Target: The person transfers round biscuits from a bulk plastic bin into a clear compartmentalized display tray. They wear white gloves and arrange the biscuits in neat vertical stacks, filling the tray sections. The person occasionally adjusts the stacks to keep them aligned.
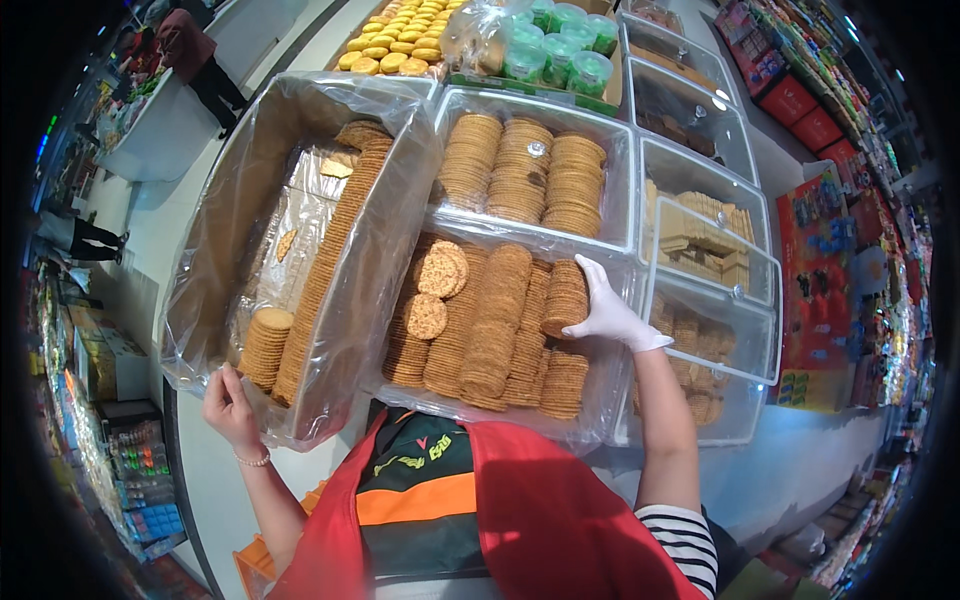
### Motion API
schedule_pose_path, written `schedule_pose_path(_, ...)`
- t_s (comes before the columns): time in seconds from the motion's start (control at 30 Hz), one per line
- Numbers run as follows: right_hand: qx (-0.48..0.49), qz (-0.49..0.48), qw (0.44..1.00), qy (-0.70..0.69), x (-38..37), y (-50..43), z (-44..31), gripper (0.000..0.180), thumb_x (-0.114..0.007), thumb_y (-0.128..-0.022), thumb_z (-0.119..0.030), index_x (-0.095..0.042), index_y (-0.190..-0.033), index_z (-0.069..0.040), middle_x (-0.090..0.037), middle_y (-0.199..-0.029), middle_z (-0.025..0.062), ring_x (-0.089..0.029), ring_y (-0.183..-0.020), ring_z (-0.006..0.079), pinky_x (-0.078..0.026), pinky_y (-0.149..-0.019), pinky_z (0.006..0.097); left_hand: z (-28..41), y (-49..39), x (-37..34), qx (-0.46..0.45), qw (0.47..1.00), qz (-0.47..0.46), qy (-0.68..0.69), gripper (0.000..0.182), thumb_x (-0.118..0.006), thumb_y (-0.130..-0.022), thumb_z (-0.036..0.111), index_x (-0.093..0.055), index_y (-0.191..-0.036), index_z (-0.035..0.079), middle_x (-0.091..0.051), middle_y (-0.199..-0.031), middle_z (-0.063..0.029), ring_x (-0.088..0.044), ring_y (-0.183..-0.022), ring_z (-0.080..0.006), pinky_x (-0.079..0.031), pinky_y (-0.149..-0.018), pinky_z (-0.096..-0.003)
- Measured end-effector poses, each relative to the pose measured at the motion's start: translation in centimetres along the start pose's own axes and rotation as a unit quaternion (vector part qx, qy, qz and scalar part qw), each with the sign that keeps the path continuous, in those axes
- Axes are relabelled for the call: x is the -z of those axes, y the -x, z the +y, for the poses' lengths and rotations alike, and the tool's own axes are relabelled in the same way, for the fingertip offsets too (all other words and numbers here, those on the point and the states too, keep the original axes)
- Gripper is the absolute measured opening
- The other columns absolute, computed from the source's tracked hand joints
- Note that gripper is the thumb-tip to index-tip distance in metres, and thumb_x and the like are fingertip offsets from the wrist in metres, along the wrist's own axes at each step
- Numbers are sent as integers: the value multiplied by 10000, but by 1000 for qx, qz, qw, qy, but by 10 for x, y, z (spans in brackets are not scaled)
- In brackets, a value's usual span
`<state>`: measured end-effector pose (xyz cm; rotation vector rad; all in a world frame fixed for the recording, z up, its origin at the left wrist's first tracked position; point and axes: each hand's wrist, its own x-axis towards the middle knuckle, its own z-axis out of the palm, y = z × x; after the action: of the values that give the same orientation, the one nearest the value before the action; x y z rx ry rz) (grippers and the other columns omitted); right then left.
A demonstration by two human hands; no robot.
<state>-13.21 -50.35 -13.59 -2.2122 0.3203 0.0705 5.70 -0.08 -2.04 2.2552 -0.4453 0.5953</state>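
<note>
My right hand (pixel 609 307), in a white glove, spans a short stack of round biscuits (pixel 565 296) at the right side of a plastic-lined display bin, thumb at the near end and fingers at the far end. More rows of biscuits (pixel 495 322) fill this bin, and a few speckled round biscuits (pixel 427 316) lie flat on top. My bare left hand (pixel 229 401) pinches the clear plastic liner (pixel 196 379) at the near left corner of a cardboard carton (pixel 217 217). Inside the carton are a long row of biscuits (pixel 337 262), a short stack (pixel 265 345) and broken pieces (pixel 286 244).
Beyond is a lidded clear bin of biscuits (pixel 521 172); more lidded bins (pixel 697 232) line the right. A clear lid (pixel 716 300) overlaps them. Yellow round cakes (pixel 401 37) and green-lidded tubs (pixel 559 52) stand at the back. A person (pixel 191 56) stands at far left.
</note>
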Motion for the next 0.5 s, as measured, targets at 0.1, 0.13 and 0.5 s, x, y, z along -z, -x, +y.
schedule_pose_path(0.1,-36,22,999,-3,-7,4,-3,1233,-894,-530,-253,-145,-1471,19,-249,-1455,237,-267,-1377,352,-235,-1155,369,-1,0,-1,-2,1000,5,6,266,-540,-969,101,-539,-734,-24,-439,-622,1,-358,-573,-53,-301,-506,-227)
schedule_pose_path(0.13,-28,26,999,1,-8,5,-4,1234,-896,-529,-252,-147,-1470,20,-251,-1454,237,-269,-1377,352,-235,-1155,370,-1,1,0,-5,1000,8,7,268,-540,-971,102,-538,-735,-23,-434,-622,4,-355,-574,-51,-299,-506,-225)
schedule_pose_path(0.5,-44,20,999,-2,-8,8,-4,1215,-889,-552,-243,-146,-1475,22,-264,-1457,239,-256,-1387,352,-223,-1161,374,-2,0,-1,-6,1000,8,4,267,-538,-972,99,-526,-733,-21,-421,-617,4,-344,-568,-59,-297,-498,-233)
